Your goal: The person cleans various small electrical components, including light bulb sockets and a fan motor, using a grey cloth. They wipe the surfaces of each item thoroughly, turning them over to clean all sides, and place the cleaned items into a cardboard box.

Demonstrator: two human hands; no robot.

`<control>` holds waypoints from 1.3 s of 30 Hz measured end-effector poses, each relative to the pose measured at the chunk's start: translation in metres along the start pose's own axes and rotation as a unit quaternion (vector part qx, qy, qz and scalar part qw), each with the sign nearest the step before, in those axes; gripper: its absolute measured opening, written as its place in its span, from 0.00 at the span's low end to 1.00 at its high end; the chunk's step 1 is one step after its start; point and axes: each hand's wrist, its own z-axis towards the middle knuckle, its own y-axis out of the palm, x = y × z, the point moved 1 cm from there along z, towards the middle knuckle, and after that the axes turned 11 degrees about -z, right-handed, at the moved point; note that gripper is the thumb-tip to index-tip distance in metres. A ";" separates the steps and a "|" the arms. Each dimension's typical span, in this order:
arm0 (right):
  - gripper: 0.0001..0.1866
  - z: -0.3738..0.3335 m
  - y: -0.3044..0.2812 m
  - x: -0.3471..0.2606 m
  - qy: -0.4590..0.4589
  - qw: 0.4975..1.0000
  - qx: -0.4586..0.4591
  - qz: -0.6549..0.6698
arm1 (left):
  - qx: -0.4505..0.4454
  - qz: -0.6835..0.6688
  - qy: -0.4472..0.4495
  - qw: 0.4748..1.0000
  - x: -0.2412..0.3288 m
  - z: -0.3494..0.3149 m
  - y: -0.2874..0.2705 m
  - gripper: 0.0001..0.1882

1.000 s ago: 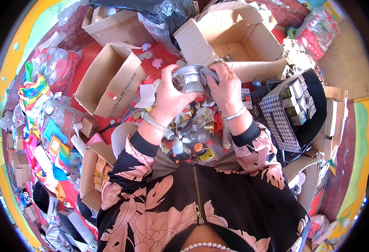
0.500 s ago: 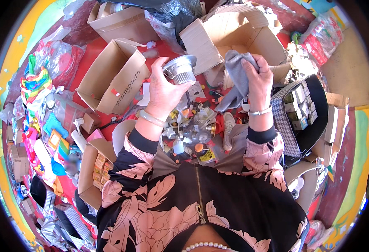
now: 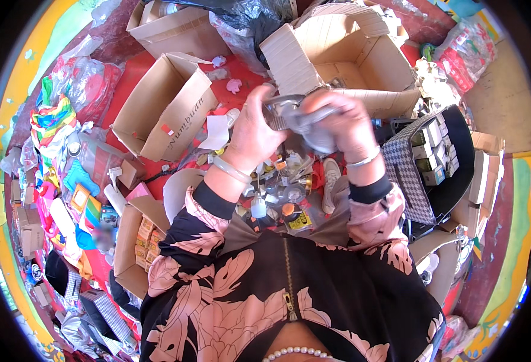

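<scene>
My left hand (image 3: pixel 254 131) grips a silver metal downlight (image 3: pixel 276 114) with a finned body, holding it up in front of me. My right hand (image 3: pixel 348 123), smeared by motion, has a grey cloth (image 3: pixel 317 134) bunched in its fingers. The cloth presses against the downlight's right side and covers part of it. Below the hands, between my legs, lies a heap of small lamp parts, among them a white-capped piece (image 3: pixel 258 207) and a yellow-labelled bag (image 3: pixel 300 221).
Open cardboard boxes stand ahead, one at the left (image 3: pixel 163 108) and a larger one at the right (image 3: pixel 362 60). A houndstooth-patterned bin (image 3: pixel 407 175) of small boxes is on my right. On my left, a carton (image 3: pixel 126 256) holds small orange boxes; mixed clutter lies beyond.
My right hand has moved left with the grey cloth and brought it onto the downlight. My left hand has shifted slightly right and tilted the downlight.
</scene>
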 end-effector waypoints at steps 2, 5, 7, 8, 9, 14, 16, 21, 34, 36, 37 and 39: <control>0.11 -0.001 -0.017 -0.008 -0.013 0.962 0.140 0.235 | 0.004 -0.032 -0.073 0.997 0.010 0.007 -0.006 0.47; 0.10 0.002 -0.036 0.001 -0.004 0.981 0.183 0.057 | -0.027 -0.021 -0.100 0.994 0.002 0.008 -0.008 0.50; 0.14 0.001 -0.024 -0.003 0.037 0.970 0.144 -0.195 | -0.057 0.010 -0.070 0.996 0.000 0.006 -0.004 0.51; 0.15 0.003 -0.015 0.004 -0.026 0.933 0.117 -0.340 | -0.084 -0.009 -0.081 0.993 -0.001 0.004 0.000 0.52; 0.14 0.005 -0.010 0.015 -0.069 0.908 0.084 -0.403 | -0.112 -0.027 -0.091 0.989 -0.001 0.003 0.004 0.52; 0.08 0.008 -0.005 0.025 -0.028 0.932 0.104 -0.345 | -0.114 -0.240 -0.059 0.962 0.005 0.006 -0.010 0.51; 0.07 0.008 -0.007 0.026 0.036 0.973 0.121 -0.193 | -0.055 -0.240 -0.044 0.968 0.000 0.012 -0.025 0.43; 0.06 0.012 -0.006 0.046 0.109 0.965 0.174 0.165 | -0.066 -0.510 -0.167 0.841 -0.004 0.015 -0.030 0.23; 0.19 0.009 -0.040 0.018 0.067 0.969 0.168 0.167 | -0.055 -0.534 -0.159 0.828 -0.023 0.004 -0.002 0.15; 0.15 0.004 -0.033 0.004 0.026 0.980 0.181 0.077 | -0.063 -0.531 -0.163 0.829 -0.024 0.003 0.000 0.15; 0.14 0.001 -0.031 0.006 0.013 0.983 0.182 0.000 | -0.088 -0.524 -0.169 0.830 -0.021 0.003 0.000 0.15; 0.09 0.001 -0.021 0.006 -0.057 0.949 0.196 -0.241 | -0.111 -0.458 -0.177 0.864 -0.015 0.002 0.002 0.15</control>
